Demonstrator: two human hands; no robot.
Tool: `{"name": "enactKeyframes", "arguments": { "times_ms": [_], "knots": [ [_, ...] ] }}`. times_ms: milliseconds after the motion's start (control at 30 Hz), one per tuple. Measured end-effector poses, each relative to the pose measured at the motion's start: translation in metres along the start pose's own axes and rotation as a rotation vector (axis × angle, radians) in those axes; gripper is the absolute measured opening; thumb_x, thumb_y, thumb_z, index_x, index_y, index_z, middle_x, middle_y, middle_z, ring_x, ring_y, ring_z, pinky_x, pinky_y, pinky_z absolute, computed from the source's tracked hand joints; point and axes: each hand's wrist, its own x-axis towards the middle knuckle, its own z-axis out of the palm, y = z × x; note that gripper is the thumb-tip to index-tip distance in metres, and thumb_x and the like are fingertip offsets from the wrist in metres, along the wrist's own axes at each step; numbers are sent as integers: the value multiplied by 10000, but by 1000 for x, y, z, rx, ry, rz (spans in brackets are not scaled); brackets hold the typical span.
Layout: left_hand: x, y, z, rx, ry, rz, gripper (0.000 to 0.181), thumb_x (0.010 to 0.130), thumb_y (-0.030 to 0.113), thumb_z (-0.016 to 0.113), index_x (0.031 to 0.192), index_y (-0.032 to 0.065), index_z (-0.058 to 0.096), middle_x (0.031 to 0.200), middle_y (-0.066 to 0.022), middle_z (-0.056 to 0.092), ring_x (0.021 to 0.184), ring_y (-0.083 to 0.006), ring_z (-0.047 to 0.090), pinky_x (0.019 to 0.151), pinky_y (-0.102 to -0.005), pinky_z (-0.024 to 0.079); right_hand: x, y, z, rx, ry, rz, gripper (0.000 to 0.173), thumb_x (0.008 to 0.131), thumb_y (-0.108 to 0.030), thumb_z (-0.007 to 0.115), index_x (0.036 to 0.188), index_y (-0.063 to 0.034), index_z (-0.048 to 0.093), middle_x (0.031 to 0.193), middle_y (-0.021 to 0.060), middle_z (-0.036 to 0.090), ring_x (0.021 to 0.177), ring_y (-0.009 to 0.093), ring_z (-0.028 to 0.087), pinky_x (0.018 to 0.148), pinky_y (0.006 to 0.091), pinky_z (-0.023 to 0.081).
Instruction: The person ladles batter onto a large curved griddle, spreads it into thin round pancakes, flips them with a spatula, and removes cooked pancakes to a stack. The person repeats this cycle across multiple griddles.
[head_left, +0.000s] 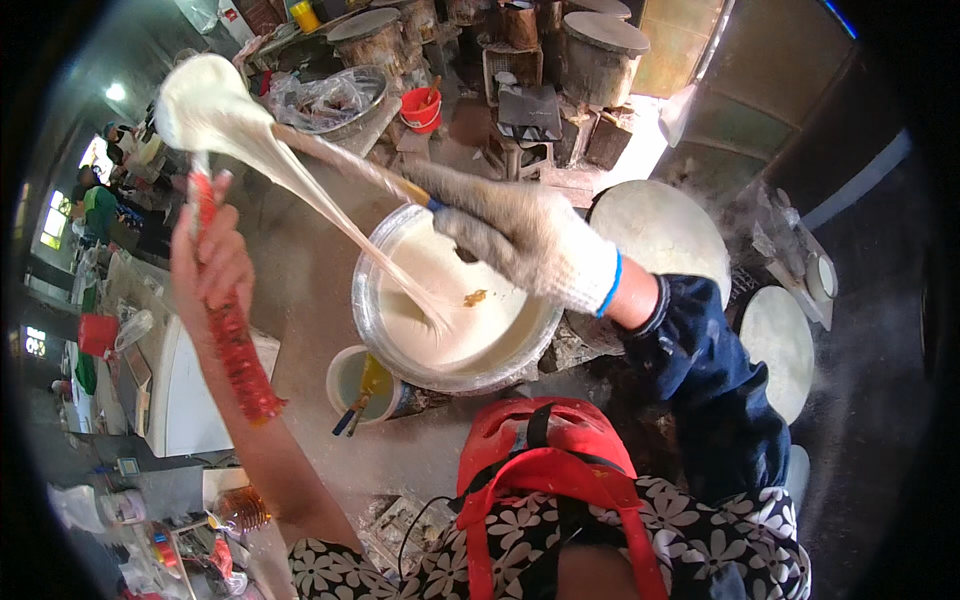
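Observation:
My left hand (214, 262) is bare, with a red wrap at the wrist, and is closed on the red handle (201, 199) of a tool whose head is covered by pale, stretchy batter (214, 97). A long strand of batter hangs down into a large metal pot (364, 315) of the same batter, with a brown spot on its surface. My right hand (517, 232), in a whitish knit glove soiled grey, grips a stick (337, 161) above the pot. The stick's far end touches the raised batter.
A white tub (337, 375) with brushes stands beside the pot. Round pale griddle-like discs (660, 232) lie to the right. Behind are a red bucket (421, 111), a metal basin (379, 82) with plastic bags and several lidded drums (604, 64). People are at the far left, past a white box (184, 390).

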Motion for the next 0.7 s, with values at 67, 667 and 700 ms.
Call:
{"name": "enactKeyframes", "arguments": {
  "times_ms": [67, 667, 700],
  "knots": [
    [16, 27, 16, 127, -63, 38, 435, 1001, 212, 295, 1304, -100, 291, 654, -44, 376, 359, -54, 312, 246, -179, 278, 17, -6, -8, -31, 100, -86, 397, 915, -220, 519, 1289, -97, 469, 847, 206, 614, 719, 355, 615, 624, 365, 497],
    [-48, -67, -31, -419, 390, -610, 435, 993, 209, 318, 1280, -117, 311, 687, -39, 399, 404, -34, 350, 299, -168, 330, -106, 21, 18, -414, -148, 249, 531, 877, -187, 552, 1375, -170, 367, 726, 133, 561, 584, 307, 589, 524, 396, 480],
    [-49, -80, -29, -386, 450, -604, 435, 992, 201, 319, 1269, -134, 316, 683, -31, 391, 405, -28, 343, 302, -161, 334, -123, 17, 22, -461, -204, 368, 523, 880, -200, 547, 1372, -175, 372, 705, 131, 548, 545, 299, 579, 489, 396, 469]
  ]
}}
